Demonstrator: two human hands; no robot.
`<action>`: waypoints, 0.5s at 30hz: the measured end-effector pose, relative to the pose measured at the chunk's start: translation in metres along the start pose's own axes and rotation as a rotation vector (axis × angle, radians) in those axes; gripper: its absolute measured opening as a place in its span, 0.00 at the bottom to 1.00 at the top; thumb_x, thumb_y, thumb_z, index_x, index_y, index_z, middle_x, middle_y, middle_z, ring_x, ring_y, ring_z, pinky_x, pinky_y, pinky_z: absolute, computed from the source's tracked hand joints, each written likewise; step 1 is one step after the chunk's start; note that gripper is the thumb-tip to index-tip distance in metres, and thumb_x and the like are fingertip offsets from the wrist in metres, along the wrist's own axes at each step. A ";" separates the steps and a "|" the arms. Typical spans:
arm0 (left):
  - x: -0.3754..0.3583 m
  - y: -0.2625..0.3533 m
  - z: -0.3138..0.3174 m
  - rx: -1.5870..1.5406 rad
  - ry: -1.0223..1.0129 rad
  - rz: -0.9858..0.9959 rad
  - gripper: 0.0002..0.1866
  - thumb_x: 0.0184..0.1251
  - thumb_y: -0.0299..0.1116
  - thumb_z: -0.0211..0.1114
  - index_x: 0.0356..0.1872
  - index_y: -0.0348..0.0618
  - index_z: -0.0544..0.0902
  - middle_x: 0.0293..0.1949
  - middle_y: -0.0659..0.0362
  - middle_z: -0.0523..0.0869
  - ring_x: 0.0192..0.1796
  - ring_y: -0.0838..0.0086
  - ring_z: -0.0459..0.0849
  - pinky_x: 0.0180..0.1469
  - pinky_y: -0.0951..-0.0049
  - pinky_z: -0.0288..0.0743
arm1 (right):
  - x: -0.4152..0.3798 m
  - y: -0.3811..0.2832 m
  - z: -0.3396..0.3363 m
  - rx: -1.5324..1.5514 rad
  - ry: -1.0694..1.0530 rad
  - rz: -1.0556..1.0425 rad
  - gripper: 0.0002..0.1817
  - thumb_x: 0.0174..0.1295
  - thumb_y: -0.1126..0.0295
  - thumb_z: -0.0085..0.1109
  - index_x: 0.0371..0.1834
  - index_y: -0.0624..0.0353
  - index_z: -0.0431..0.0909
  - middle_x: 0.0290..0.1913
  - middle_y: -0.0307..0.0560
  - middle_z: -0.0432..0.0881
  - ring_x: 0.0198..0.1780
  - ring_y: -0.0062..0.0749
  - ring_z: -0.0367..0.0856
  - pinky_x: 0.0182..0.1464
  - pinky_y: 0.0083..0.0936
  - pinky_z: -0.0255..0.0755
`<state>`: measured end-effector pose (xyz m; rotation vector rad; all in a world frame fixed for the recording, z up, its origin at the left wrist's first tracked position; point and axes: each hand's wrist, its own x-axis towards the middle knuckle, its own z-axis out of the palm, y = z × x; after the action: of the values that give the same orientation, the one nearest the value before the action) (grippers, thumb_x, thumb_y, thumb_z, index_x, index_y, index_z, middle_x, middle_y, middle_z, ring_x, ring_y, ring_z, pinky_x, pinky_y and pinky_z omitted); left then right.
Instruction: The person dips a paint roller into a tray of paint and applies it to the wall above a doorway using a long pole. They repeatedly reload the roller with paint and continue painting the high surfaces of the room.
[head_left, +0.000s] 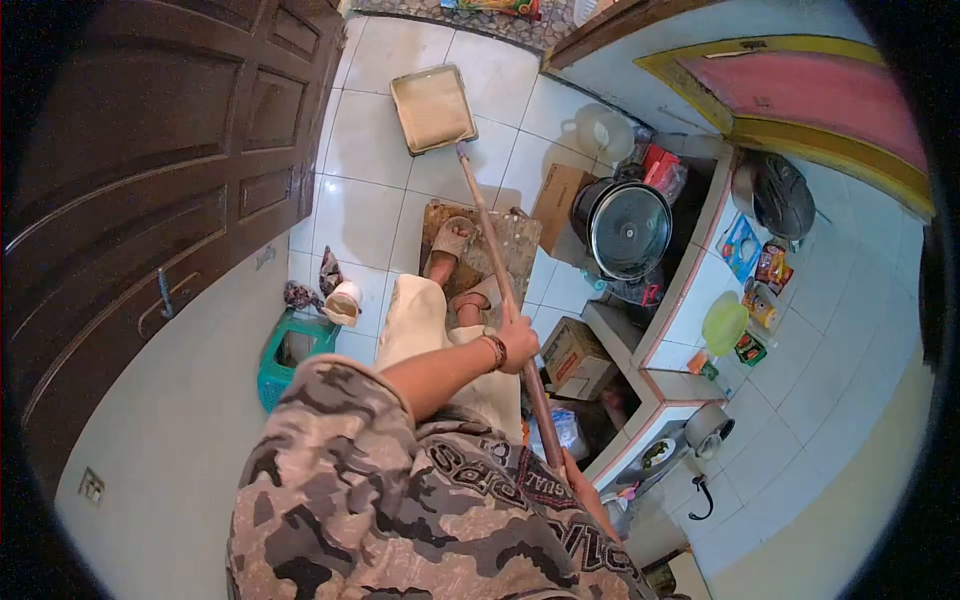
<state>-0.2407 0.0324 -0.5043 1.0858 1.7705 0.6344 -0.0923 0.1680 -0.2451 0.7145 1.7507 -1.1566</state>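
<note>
A long brown wooden pole [485, 222] slants across the view, its far tip at the lower right corner of a square tan object with a dark rim [432, 108] on the tiled floor. Whether they touch, I cannot tell. My left hand [516, 345], with a bracelet at the wrist, is wrapped round the middle of the pole. Farther down, close to my camouflage shirt, my right hand [583, 487] is at the pole's near part; its fingers are mostly hidden. My sandalled feet are on a worn wooden board [520, 245].
A brown door [130, 130] stands at left, above a teal plastic stool [272, 372]. On the right are a lidded black pot [630, 230], cardboard box [577, 360], white jug [605, 135], and tiled counter with a green plate [725, 322], packets and a stove.
</note>
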 end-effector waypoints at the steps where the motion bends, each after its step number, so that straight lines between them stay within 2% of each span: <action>1: 0.011 -0.004 0.015 0.010 0.026 -0.018 0.09 0.40 0.33 0.65 0.29 0.52 0.85 0.35 0.58 0.79 0.51 0.59 0.71 0.54 0.19 0.43 | -0.001 -0.012 -0.003 -0.077 0.005 0.056 0.32 0.66 0.60 0.50 0.71 0.51 0.50 0.53 0.54 0.76 0.46 0.28 0.74 0.49 0.22 0.68; 4: 0.017 -0.019 -0.003 0.010 0.024 -0.013 0.09 0.42 0.32 0.65 0.29 0.52 0.85 0.36 0.58 0.79 0.52 0.58 0.69 0.55 0.19 0.42 | 0.022 -0.016 -0.005 -0.194 0.018 0.121 0.33 0.65 0.61 0.51 0.71 0.50 0.50 0.51 0.57 0.76 0.45 0.31 0.77 0.48 0.23 0.69; 6: 0.015 -0.035 -0.020 0.084 -0.076 -0.039 0.09 0.42 0.31 0.64 0.29 0.51 0.84 0.37 0.57 0.78 0.53 0.57 0.69 0.57 0.21 0.42 | 0.038 0.003 0.003 -0.231 0.011 0.119 0.33 0.65 0.62 0.51 0.71 0.49 0.50 0.51 0.58 0.76 0.45 0.34 0.78 0.48 0.24 0.70; 8: 0.015 -0.044 -0.004 0.077 -0.002 -0.074 0.09 0.43 0.31 0.64 0.30 0.52 0.84 0.38 0.57 0.78 0.54 0.57 0.68 0.58 0.21 0.42 | 0.053 0.020 0.009 -0.106 0.005 0.003 0.34 0.64 0.62 0.53 0.71 0.48 0.50 0.51 0.62 0.76 0.46 0.44 0.81 0.48 0.28 0.71; 9: 0.015 -0.045 0.002 0.070 0.064 -0.101 0.09 0.44 0.30 0.63 0.30 0.53 0.84 0.38 0.57 0.78 0.54 0.57 0.68 0.58 0.21 0.42 | 0.052 0.032 0.009 -0.105 0.004 0.002 0.34 0.64 0.62 0.53 0.71 0.48 0.50 0.51 0.62 0.76 0.46 0.44 0.81 0.48 0.28 0.71; 11: 0.012 -0.032 0.002 0.024 0.032 -0.061 0.09 0.44 0.30 0.63 0.30 0.53 0.84 0.39 0.57 0.79 0.55 0.57 0.68 0.58 0.21 0.41 | 0.039 0.056 0.011 -0.241 0.110 -0.201 0.34 0.63 0.61 0.54 0.71 0.47 0.51 0.49 0.64 0.77 0.46 0.50 0.81 0.48 0.30 0.72; 12: 0.013 -0.029 -0.001 -0.022 0.007 -0.021 0.10 0.44 0.30 0.63 0.31 0.54 0.84 0.39 0.57 0.79 0.56 0.57 0.67 0.59 0.21 0.40 | 0.040 0.043 0.008 -0.241 0.109 -0.208 0.34 0.63 0.61 0.54 0.71 0.47 0.51 0.49 0.64 0.77 0.46 0.50 0.81 0.48 0.30 0.72; 15: 0.025 -0.039 -0.002 -0.065 0.000 -0.040 0.10 0.43 0.30 0.64 0.31 0.54 0.84 0.40 0.57 0.79 0.58 0.57 0.65 0.59 0.21 0.40 | 0.035 -0.013 -0.007 -0.232 0.038 0.090 0.34 0.63 0.57 0.53 0.71 0.48 0.51 0.46 0.64 0.78 0.46 0.45 0.81 0.48 0.30 0.71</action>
<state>-0.2622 0.0360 -0.5448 1.0038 1.7558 0.6631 -0.1205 0.1688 -0.2708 0.6701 1.8284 -0.8675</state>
